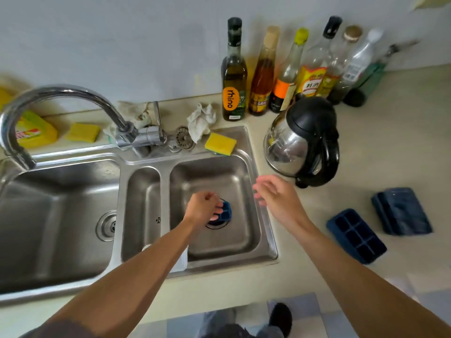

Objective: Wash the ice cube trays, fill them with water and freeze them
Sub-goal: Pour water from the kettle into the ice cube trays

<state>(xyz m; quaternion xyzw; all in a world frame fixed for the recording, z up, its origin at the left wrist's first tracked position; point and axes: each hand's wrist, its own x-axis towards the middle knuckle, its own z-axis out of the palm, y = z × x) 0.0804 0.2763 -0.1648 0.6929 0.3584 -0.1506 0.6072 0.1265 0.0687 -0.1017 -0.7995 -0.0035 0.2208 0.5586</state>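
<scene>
I am at the washing step. My left hand [203, 207] is low in the small right basin of the steel sink [246, 142], its fingers [217, 211] curled shut around a blue ice cube tray [225, 212] just above the drain. My right hand [275, 196] hovers over the sink's rim, fingers spread and holding nothing. A second tray [356, 235], soft-looking and cut into square cells, lies on the desk [390, 142] beside a third blue piece [401, 211], maybe upside down; the blur hides it. The curved tap [48, 98] points to the big left basin, so next I judge I must swing it over or carry the tray there. A yellow sponge [220, 143] waits on the rim.
</scene>
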